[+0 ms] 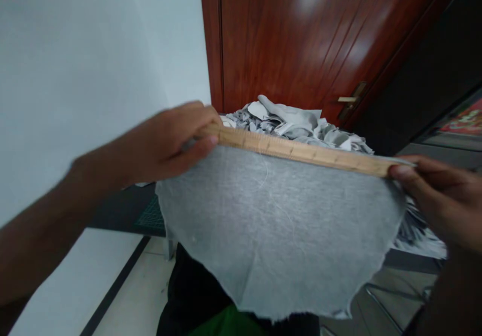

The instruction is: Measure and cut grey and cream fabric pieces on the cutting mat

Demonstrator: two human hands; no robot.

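A wooden ruler [289,149] runs across the view, tilted slightly down to the right, along the top edge of a grey fabric piece [286,225]. At the ruler's left end, my left hand [176,135] pinches ruler and fabric between thumb and fingers. My right hand [437,185] grips the right end the same way, thumb on the ruler's face. The cloth hangs down between both hands, with ragged sides and a rough lower edge. Loose pale threads lie on its upper middle.
Behind the ruler a heap of grey and white fabric scraps [297,117] rests on a dark table [116,208]. Part of a green cutting mat [151,214] shows at left. A reddish wooden door [278,39] and a white wall [101,49] stand behind; metal chair legs [384,308] are lower right.
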